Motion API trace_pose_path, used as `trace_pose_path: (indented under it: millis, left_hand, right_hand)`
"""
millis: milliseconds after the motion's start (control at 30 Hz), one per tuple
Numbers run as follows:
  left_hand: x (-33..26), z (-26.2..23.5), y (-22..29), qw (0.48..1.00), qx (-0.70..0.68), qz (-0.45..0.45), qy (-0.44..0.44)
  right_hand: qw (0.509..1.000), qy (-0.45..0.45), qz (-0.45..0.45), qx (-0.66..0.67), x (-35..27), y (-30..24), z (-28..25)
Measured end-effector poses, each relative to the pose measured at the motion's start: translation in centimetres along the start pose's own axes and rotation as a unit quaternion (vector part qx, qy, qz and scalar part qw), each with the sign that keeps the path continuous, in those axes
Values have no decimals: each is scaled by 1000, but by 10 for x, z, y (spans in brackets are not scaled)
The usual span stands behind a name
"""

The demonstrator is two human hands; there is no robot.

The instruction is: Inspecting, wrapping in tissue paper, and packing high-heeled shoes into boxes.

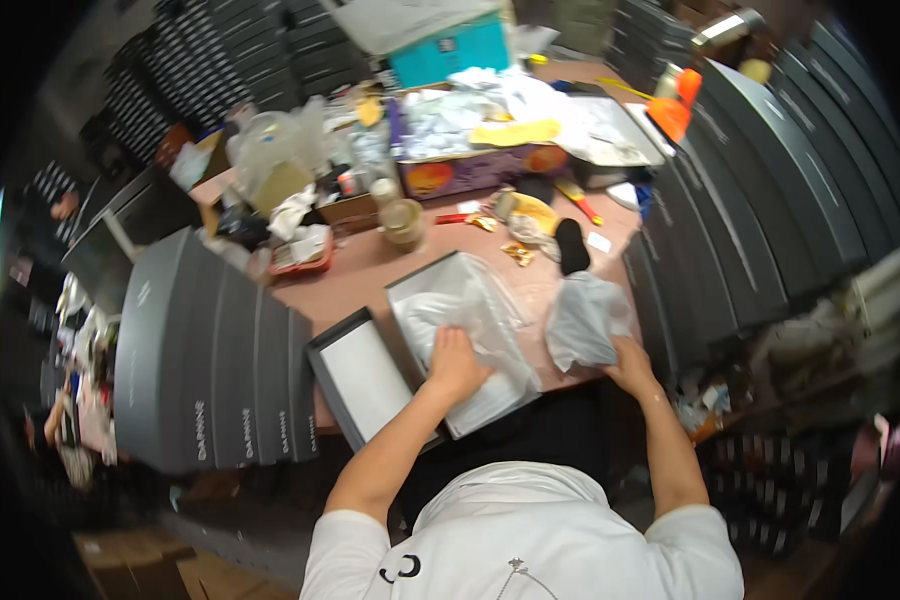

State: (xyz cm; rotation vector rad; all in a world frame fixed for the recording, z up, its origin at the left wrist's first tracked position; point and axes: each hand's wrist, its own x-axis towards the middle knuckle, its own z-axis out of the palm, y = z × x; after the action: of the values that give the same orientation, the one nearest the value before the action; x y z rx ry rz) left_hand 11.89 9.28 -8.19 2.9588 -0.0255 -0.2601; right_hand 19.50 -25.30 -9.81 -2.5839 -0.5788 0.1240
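Note:
An open grey shoe box [410,285] lined with white tissue paper [460,310] lies on the brown table [370,265] in front of me. My left hand [455,362] presses flat on the tissue inside the box. My right hand [630,362] grips the lower edge of a translucent plastic bag [585,318] with something pale inside, at the table's right front edge. The box lid [362,378], white inside, lies upturned to the left of the box.
Rows of grey boxes stand at the left [210,360] and right [770,190]. The back of the table is cluttered: a purple carton [470,172], a teal box [450,52], a tape roll [402,220], a black sock-like item [571,245], an orange tool [676,105].

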Motion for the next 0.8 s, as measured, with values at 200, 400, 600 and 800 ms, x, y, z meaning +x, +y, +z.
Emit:
trace_pose_path:
  millis: [200, 400, 600, 800]
  left_hand:
    - [-24, -24, -39, 975, 102, 54, -188]
    - [-49, -10, -84, 552, -791, -63, 258]
    - [-72, -9, -28, 701, -699, -108, 93]
    - [-32, 36, 2, 764, -601, -199, 128]
  right_hand:
    - [850, -4, 52, 525, -17, -122, -54]
    - [636, -193, 23, 746, 3, -210, -13]
    - [826, -149, 96, 535, 29, -215, 107]
    - [884, -104, 106, 444, 5, -155, 20]
